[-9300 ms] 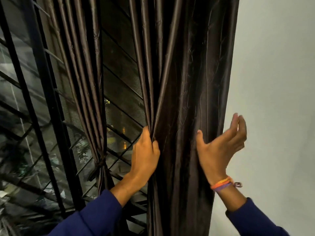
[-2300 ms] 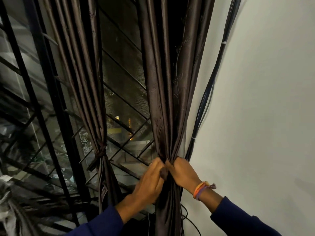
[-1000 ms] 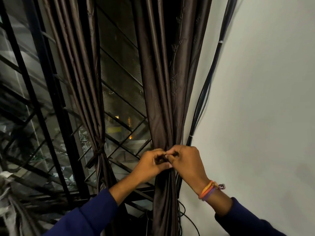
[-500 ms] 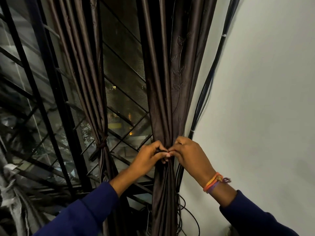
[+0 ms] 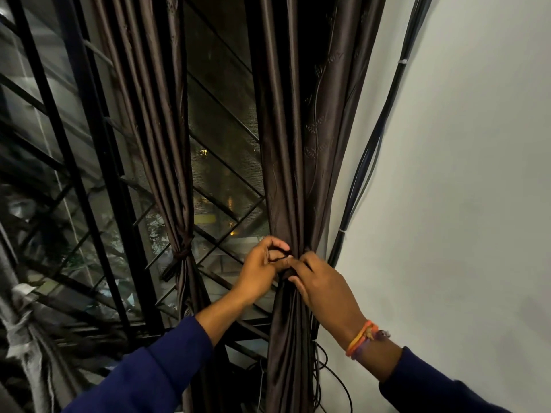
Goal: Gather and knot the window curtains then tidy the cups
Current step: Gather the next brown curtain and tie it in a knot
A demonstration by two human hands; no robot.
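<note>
hands risen, two hands (image 5: 298, 272), two curtains (image 5: 292, 144)

left hand (image 5: 262, 268) fingers curled, pinching | right hand (image 5: 320, 281) curled, fingertips meeting left

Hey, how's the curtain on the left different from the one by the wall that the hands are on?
The left curtain is already cinched by a tie at its waist and hangs alone; the right curtain is bunched only by the left hand and right hand, which grip it. The left curtain hangs before the window grille; the right curtain hangs beside the cables on the wall. Both are dark brown, glossy and pleated.
</note>
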